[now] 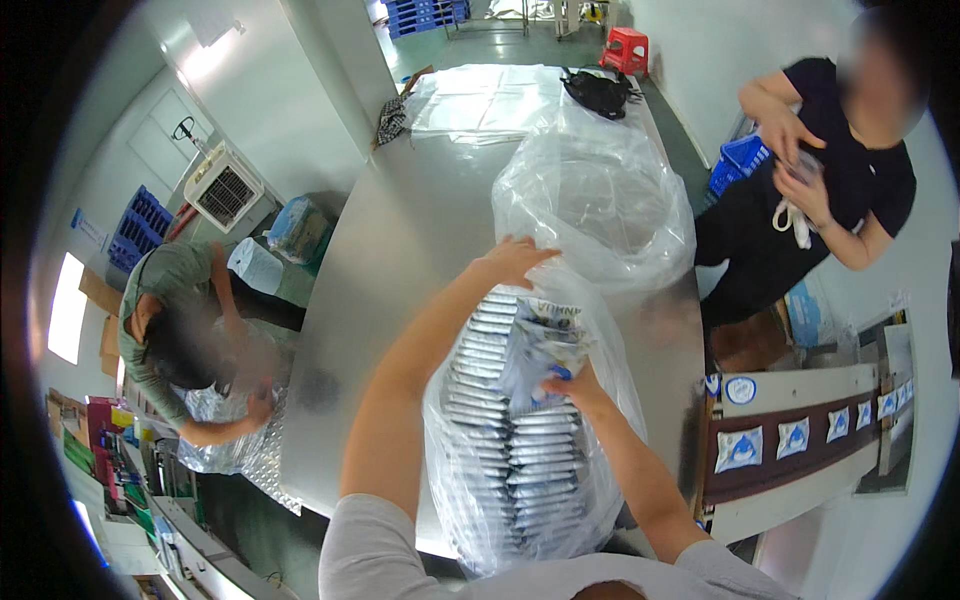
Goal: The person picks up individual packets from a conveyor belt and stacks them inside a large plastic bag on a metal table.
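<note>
A large clear plastic bag lies on the metal table in front of me. Stacked rows of silvery-white packets fill it, standing on edge side by side. At the far end of the rows, my left hand grips the bag's film near its gathered mouth. Inside the bag, my right hand holds a white and blue packet over the right row, the thumb on its near edge. More packets may be under it; I cannot tell.
The metal table carries loose clear film, white sheets and a black bag. At right, a brown conveyor bears several packets near a standing person. Another person bends over silvery film at left.
</note>
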Available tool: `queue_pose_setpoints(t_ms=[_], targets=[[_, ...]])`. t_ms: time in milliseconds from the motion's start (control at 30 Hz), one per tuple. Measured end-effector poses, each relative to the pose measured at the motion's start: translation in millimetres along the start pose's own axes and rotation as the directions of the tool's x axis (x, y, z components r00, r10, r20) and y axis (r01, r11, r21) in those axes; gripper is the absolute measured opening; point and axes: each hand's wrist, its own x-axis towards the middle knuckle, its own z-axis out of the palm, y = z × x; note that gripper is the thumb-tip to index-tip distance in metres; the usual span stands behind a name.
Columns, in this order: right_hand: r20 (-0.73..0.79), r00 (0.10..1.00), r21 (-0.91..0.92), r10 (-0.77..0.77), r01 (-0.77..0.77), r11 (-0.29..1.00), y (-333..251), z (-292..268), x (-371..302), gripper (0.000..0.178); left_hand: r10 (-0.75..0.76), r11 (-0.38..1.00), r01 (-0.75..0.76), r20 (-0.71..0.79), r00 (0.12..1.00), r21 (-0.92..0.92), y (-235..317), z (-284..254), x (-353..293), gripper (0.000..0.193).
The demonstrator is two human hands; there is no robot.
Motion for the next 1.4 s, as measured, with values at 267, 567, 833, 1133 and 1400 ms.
queue_pose_setpoints(t_ms=[267,567,833,1133,1400], targets=[[0.155,0.988,-0.801,-0.015,0.117,-0.587,-1.0,-58.8,90.3,0.081,0.278,0.957,-0.269,-0.073,0.958,0.111,36.0,-11.2,63.1,0.023],[0.186,0.960,-0.919,0.211,0.246,-0.308,56.1,-46.4,133.8,0.090,0.152,0.987,-0.120,-0.415,0.897,0.102,39.6,-3.0,31.2,0.018],[0.258,0.960,-0.926,0.112,0.279,-0.255,92.0,-71.8,135.0,0.090,0.113,0.992,-0.059,-0.562,0.819,0.114,80.6,-43.8,10.6,0.035],[0.110,0.930,-0.938,-0.350,0.214,0.274,-64.2,-21.5,-99.4,0.028,-0.800,0.593,0.576,-0.329,0.501,-0.563,172.9,102.7,-281.8,0.108],[-0.356,0.934,-0.703,-0.007,-0.263,0.660,-47.3,-36.3,-302.7,0.016,-0.964,0.041,0.742,0.168,0.204,-0.669,277.0,220.1,-395.4,0.020]])
